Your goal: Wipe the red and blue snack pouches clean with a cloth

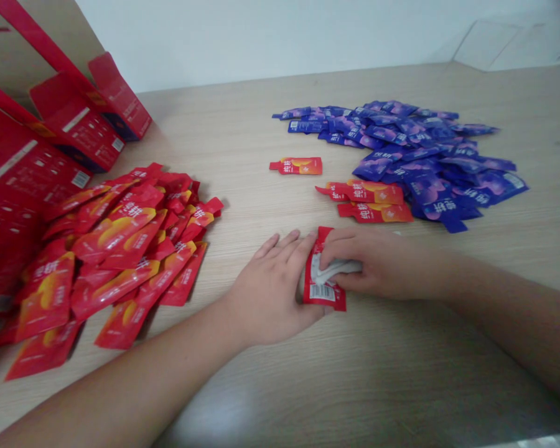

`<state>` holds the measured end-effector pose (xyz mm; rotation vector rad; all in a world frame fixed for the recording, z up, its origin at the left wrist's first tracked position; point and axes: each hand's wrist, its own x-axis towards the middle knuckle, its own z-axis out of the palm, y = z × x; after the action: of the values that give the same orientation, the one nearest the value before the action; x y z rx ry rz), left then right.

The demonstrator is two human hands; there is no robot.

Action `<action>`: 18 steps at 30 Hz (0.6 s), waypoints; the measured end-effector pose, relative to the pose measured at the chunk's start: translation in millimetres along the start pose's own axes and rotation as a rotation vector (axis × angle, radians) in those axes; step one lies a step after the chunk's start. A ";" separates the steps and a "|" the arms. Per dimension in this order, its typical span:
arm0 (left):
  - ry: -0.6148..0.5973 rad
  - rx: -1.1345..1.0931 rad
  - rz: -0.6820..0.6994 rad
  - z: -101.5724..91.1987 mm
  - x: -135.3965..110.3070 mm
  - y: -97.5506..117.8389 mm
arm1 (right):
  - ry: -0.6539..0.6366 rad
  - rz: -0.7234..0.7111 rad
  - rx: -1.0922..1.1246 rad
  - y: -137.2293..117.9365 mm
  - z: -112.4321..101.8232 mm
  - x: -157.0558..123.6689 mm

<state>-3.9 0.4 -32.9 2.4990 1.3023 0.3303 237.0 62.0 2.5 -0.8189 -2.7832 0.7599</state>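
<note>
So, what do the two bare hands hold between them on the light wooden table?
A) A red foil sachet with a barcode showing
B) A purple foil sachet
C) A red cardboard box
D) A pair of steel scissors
A. The left hand and the right hand both hold the red foil sachet, with its barcode facing up, while the purple foil sachets lie apart in a heap.

**Red sachet's getting mostly covered up here, lol**
The right hand [378, 267] is hiding the top of the red sachet [324, 292], and the whitish bit [338, 269] under its fingers isn't showing clearly. The red cartons [14, 168] are running off the left edge, their print staying too tiny to read.
</note>
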 end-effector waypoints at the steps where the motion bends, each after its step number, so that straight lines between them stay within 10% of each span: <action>1: -0.002 0.002 -0.001 0.0 0.0 0.1 | 0.036 0.010 -0.022 4.0 1.2 1.0; 14: 0.030 0.040 0.015 3.2 0.6 -1.7 | 0.395 0.075 -0.142 20.5 5.1 -3.3; 18: 0.028 0.028 0.010 4.1 0.4 -1.8 | 0.226 -0.045 0.023 -2.1 -2.1 -10.2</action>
<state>-3.7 1.1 -37.4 2.5338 1.3147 0.3535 245.2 55.9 5.5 -0.7827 -2.5790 0.6474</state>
